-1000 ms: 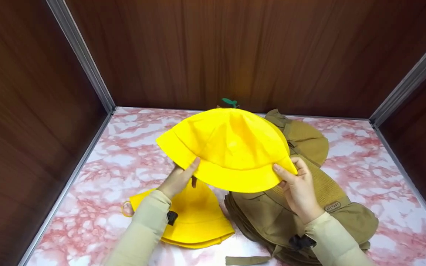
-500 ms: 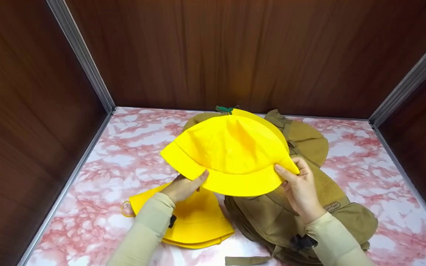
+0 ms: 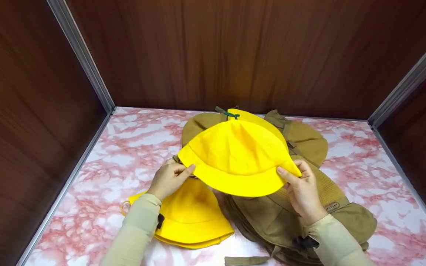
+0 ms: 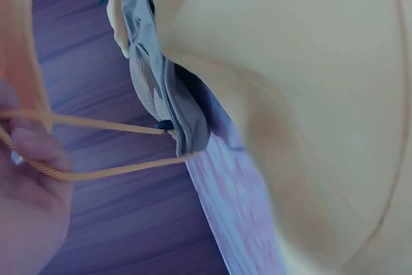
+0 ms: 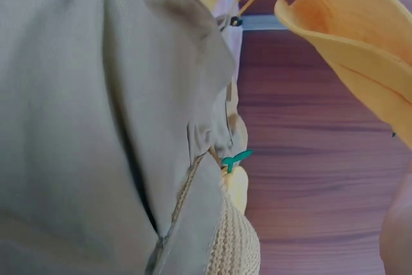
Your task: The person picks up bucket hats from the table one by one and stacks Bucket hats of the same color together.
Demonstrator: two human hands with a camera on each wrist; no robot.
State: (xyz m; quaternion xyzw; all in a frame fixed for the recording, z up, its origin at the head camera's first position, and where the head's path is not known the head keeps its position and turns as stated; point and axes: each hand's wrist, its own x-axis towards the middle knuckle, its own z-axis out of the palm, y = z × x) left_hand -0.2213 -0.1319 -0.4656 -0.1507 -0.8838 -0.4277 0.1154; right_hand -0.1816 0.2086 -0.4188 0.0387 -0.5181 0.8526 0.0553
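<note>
A yellow bucket hat (image 3: 235, 147) hangs above the table, crown toward the back wall. My right hand (image 3: 303, 190) pinches the right end of its brim between thumb and fingers. My left hand (image 3: 168, 179) is at the left end of the brim, its thumb tip overlapping the edge. In the left wrist view, the left fingers hold a looped yellow-orange cord (image 4: 116, 173). In the right wrist view this cord stretches from the left hand toward a dark toggle (image 5: 236, 22). Another yellow hat (image 3: 198, 221) lies below, stacked on more yellow brim, partly behind the left forearm.
Olive hats (image 3: 264, 214) are stacked at the front right, with a loose strap (image 3: 246, 261) beside them. Further olive hats (image 3: 309, 140) and a yellow hat with a green sprout (image 3: 231, 115) lie at the back. Wooden walls (image 3: 235, 51) enclose the marbled table (image 3: 87, 207).
The left hand has slid off the brim toward the left and now holds the cord. The held hat's left end has shifted right and lower. The right hand keeps its pinch.
</note>
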